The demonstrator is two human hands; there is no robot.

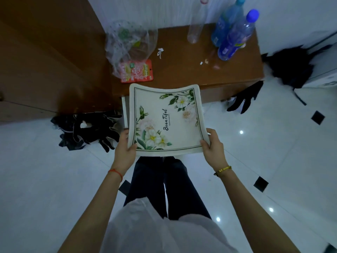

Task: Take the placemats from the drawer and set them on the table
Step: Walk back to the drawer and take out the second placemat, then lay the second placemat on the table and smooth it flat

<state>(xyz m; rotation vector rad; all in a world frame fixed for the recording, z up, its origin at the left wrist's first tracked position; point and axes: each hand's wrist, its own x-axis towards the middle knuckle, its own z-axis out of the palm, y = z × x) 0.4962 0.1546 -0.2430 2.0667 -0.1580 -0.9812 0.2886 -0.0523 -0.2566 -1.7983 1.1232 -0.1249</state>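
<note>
While held: placemat [166,121] in air before table [184,70], far edge over its front edge.
Grip: left hand [125,150], right hand [212,147] clamp near corners.
Room: bare tabletop between bag [127,44] and bottles [235,35].
Hidden: drawer.

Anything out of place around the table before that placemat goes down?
Yes. Dark gloves lie heaped on the floor left of the placemat, another glove on the right. Small white scraps litter the table. Both hands grip the placemat; it sags slightly.

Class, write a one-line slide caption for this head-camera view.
Both hands, left and right, hold a floral placemat before a cluttered wooden table.
</note>
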